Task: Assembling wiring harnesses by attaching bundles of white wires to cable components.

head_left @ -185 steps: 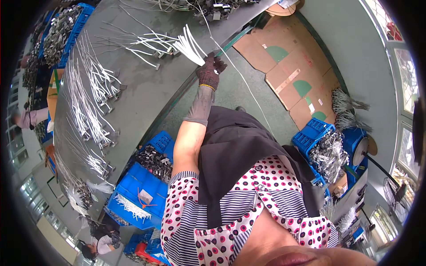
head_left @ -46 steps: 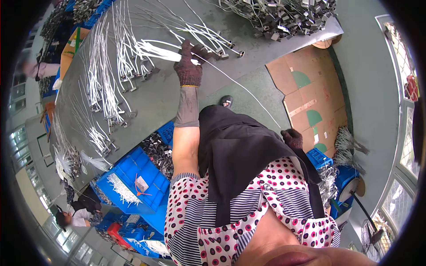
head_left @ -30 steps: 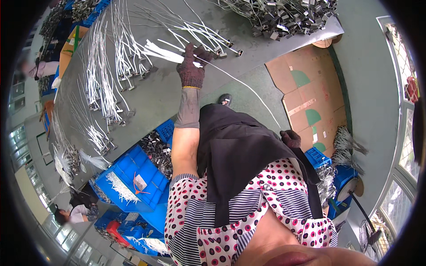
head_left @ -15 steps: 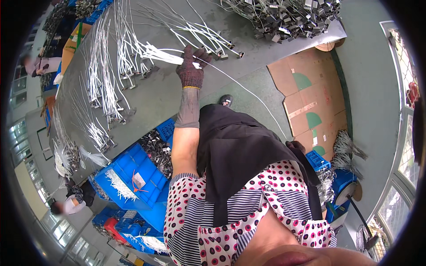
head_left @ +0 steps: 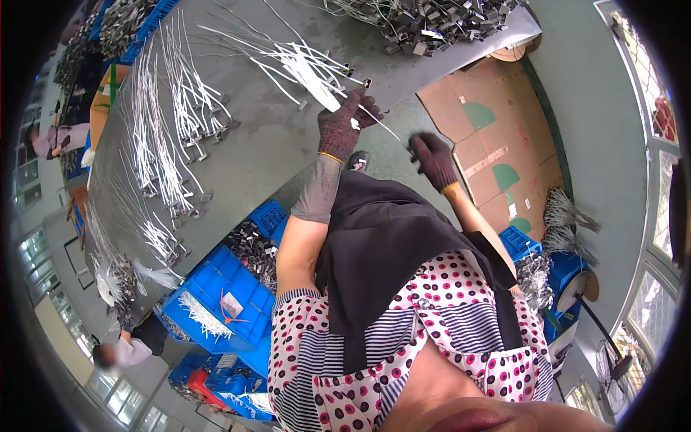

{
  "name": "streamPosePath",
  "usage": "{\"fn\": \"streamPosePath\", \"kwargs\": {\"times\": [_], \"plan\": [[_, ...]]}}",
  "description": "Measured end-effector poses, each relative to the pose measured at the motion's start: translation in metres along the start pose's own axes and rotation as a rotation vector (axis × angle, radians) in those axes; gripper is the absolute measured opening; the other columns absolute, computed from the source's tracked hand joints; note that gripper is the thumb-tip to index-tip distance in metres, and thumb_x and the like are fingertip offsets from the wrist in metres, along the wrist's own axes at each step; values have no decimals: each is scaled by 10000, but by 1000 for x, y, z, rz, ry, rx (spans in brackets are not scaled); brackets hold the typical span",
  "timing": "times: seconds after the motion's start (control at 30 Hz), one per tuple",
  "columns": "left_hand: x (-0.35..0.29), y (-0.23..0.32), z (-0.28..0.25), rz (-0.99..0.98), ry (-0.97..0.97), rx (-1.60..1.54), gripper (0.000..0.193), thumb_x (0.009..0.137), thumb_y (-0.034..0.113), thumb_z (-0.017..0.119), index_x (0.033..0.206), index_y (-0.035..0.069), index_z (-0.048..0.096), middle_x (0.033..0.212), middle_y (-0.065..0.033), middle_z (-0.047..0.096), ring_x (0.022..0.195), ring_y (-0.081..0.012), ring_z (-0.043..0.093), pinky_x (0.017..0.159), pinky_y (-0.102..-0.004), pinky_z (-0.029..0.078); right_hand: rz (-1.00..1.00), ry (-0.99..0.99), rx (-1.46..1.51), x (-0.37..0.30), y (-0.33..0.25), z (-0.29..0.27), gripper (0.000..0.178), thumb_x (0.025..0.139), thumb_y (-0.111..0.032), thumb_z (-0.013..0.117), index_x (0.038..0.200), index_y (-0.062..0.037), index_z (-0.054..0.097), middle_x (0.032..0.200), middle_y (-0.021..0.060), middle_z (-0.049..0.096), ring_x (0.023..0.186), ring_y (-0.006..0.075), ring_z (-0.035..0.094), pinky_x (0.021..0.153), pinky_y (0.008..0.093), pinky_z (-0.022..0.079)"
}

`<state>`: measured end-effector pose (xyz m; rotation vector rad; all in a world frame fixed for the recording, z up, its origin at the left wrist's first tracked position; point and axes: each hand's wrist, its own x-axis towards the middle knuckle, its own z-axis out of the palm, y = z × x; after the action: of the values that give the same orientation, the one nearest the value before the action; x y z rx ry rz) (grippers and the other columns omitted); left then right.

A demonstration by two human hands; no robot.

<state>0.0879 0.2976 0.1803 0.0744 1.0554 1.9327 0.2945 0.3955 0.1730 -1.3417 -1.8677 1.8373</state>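
My left hand [head_left: 345,124], in a dark knitted glove, is closed round a bundle of white cables [head_left: 311,75] over the grey table's near edge. A single thin white cable [head_left: 381,124] runs out of that hand towards my right. Its far end meets the fingertips of my right hand [head_left: 432,157], also gloved, whose fingers are bent together there. More white cables with small dark end pieces [head_left: 351,72] lie just beyond my left hand.
Rows of white cables [head_left: 147,137] lie on the grey table [head_left: 266,133] at left. A heap of dark metal parts [head_left: 439,29] sits at the far right. Flattened cardboard [head_left: 497,144] lies right of me. Blue crates [head_left: 241,277] stand at lower left. Two people are at far left.
My right hand has risen from beside the apron to near my left hand. The cable stretch between them is much shorter. My left hand and its bundle have shifted right and slightly nearer.
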Motion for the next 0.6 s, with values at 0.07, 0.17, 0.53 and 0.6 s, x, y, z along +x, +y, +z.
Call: {"fn": "streamPosePath", "kwargs": {"times": [0.07,0.17,0.53,0.6], "plan": [[2,-4,2,41,-8,155,279,944,196,665,1093,-40,652,996,-157,689,888,-269,692,797,-431,599,-25,-47,96,29,-36,22,539,948,-432,526,1241,18,575,1000,137,694,743,190,692,525,321,533],[3,-16,3,102,27,417,225,932,135,637,1065,-37,697,922,-74,699,839,-124,646,735,-285,517,15,-7,-31,54,-109,65,608,955,-474,488,1272,41,548,1070,228,680,844,321,704,663,413,569],[14,61,1,170,526,1401,355,851,395,664,1022,86,703,936,-209,704,932,-418,667,779,-473,528,-531,-204,-429,97,-147,83,648,839,-451,674,1312,-28,543,1207,259,630,1073,421,620,948,449,485],[31,40,-40,162,409,1687,339,867,407,639,1019,112,704,950,-199,705,922,-415,668,784,-496,529,-594,-445,-263,84,-151,83,691,765,-509,735,1254,-41,597,1139,238,663,1040,410,634,918,430,502]]}}
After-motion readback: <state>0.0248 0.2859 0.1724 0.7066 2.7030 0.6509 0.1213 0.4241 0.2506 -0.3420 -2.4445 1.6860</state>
